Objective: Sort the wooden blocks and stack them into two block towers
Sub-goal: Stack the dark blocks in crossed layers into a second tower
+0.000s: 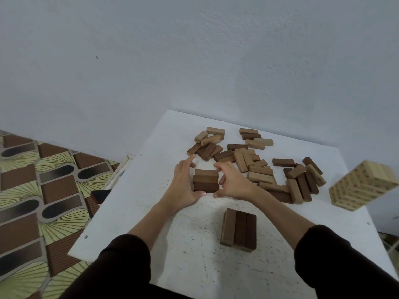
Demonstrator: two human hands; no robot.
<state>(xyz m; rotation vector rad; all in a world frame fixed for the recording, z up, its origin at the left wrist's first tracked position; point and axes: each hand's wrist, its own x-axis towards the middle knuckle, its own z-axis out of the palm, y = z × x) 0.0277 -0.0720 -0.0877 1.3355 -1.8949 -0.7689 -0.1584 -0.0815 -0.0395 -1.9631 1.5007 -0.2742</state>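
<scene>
Both grips open, holding nothing: left hand (183, 186) and right hand (232, 183) cup the sides of the small tower (206, 181), palms and thumbs squaring its three-block layer on the white surface (194, 255). Step in hand, I judge: aligning this layer. Second tower (238, 228) stands nearer me. Loose blocks (257, 169) lie scattered beyond. Next: pick three matching blocks, lay them crosswise without nudging the base.

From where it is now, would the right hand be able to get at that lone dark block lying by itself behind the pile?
Probably yes. The right hand is open beside the small stack, and the dark block lies alone on bare table; only low loose blocks lie between.
</scene>
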